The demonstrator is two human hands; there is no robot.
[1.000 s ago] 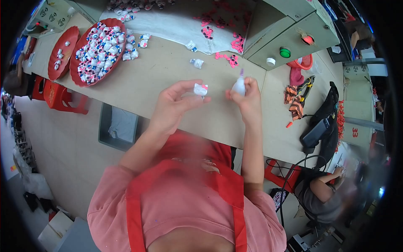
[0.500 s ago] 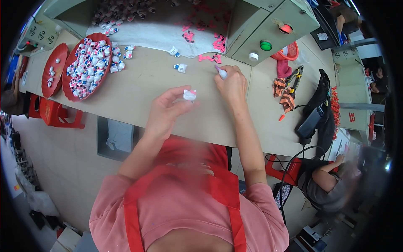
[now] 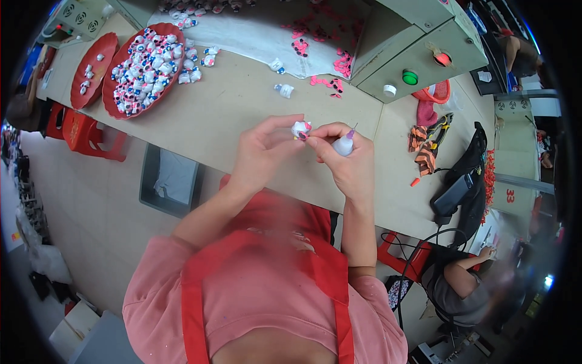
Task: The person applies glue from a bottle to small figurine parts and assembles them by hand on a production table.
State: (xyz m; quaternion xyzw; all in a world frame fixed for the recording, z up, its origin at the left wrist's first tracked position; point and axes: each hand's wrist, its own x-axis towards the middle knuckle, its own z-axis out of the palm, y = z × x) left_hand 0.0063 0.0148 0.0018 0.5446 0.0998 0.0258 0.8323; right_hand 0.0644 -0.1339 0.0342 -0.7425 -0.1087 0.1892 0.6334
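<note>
My left hand pinches a small white cat-like figurine with pink on it, held above the table. My right hand has a small squeeze bottle with a purple cap and thin needle tip, tucked against its curled fingers. Its thumb and forefinger meet at the lower side of the figurine, beside a small dark and pink bit; whether they grip that bit is too small to tell. Beyond my hands lie two loose white and blue figurines, one nearer and one farther. Small pink pieces lie to their right.
At left, a red dish is heaped with figurines; a second red dish holds a few. A grey-green machine with buttons borders the far right. Pliers and a black bag lie right. A person sits lower right.
My right hand has come back toward me and met the figurine in my left hand. The bottle has turned, its needle now pointing up and away. The view has shifted slightly.
</note>
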